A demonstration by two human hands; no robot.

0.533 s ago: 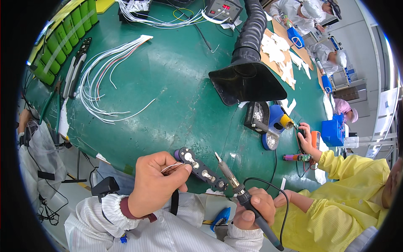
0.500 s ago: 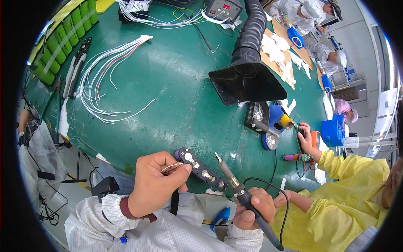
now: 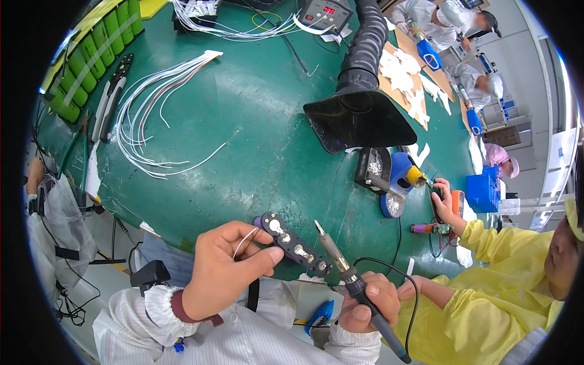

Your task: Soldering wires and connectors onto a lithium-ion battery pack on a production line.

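My left hand (image 3: 222, 264) is curled around a thin white wire (image 3: 243, 241), which bends up past the index finger. Beside its thumb and fingertips lies a black-topped battery pack (image 3: 297, 248) with a row of shiny metal contacts and a purple side, at the table's near edge. My right hand (image 3: 372, 304) grips a soldering iron (image 3: 338, 258) by its dark handle. The iron's bare tip points up and left, just right of the pack and apart from it. Whether the left fingers also steady the pack is hard to make out.
A black fume hose hood (image 3: 359, 118) hangs over the table. Behind the iron stand a blue iron holder (image 3: 399, 167) and a black solder box (image 3: 369, 164). White wires (image 3: 137, 121) and wire strippers (image 3: 109, 100) lie left. A co-worker in yellow (image 3: 480, 292) sits close on the right.
The left thumb and fingers have shifted along the pack's end, and the white wire now stands steeper between them. The soldering iron has barely moved. The co-worker's head leans further into view.
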